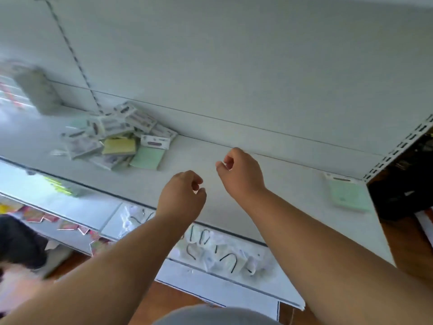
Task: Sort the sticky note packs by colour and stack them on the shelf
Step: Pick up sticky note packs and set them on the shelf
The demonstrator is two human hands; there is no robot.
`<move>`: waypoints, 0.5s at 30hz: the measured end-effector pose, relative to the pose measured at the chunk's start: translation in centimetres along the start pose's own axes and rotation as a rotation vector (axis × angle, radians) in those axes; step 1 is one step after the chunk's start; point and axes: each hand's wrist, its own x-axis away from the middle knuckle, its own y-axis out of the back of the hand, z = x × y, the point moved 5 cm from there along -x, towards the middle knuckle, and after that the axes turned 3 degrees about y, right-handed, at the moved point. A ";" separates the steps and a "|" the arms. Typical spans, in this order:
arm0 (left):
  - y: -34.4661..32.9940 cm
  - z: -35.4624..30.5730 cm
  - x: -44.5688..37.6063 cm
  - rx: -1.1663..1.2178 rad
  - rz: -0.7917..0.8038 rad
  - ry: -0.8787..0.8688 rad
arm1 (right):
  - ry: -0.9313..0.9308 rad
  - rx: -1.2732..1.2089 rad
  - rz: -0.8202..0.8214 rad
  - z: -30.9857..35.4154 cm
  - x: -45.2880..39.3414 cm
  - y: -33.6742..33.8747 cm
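A loose heap of sticky note packs (117,137) lies at the left of the white shelf (281,188), against the back panel. A yellow pack (119,146) and a green pack (147,158) show at the heap's front. One more green pack (349,195) lies alone at the shelf's right end. My left hand (181,195) and my right hand (241,172) hover over the middle of the shelf, fingers loosely curled, holding nothing. Both are apart from every pack.
A perforated upright (398,148) ends the shelf on the right, with dark goods beyond it. A lower shelf (220,254) holds clear bags with black hooks. Yellow and red items lie on lower shelves at the left. The floor is wooden.
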 end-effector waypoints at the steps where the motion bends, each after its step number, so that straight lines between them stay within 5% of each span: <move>1: 2.0 2.2 -0.5 -0.012 -0.011 0.012 | -0.001 -0.032 0.013 2.3 0.1 -2.0; 8: 11.3 11.9 -4.5 -0.084 -0.023 0.112 | 0.017 -0.080 0.111 13.2 -2.1 -10.4; 15: 10.4 13.7 -9.8 -0.123 0.083 0.125 | -0.297 -0.017 0.288 11.4 -7.3 -16.5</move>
